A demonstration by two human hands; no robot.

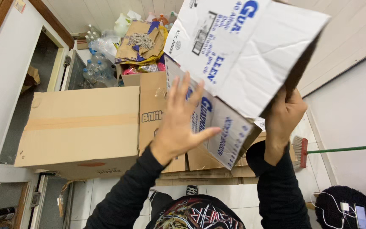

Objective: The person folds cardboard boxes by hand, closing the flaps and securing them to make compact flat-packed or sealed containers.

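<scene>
Large brown carton (81,127) lies far left on the floor, bottles (94,63) and a bag of scraps (142,42) behind it. Left hand (181,123), fingers spread apart, presses flat against the side of the white printed box (242,63) held up mid-frame. Right hand (284,118) is clamped on that box's lower right edge; a broom (303,150) lies at far right.

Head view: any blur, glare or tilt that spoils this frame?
Head view: image is rotated sideways; left hand slightly motion-blurred against the white carton; right hand, gripping the carton's edge, sits in its shadow; lighting even, no strong glare; brown box is sharp.
</scene>
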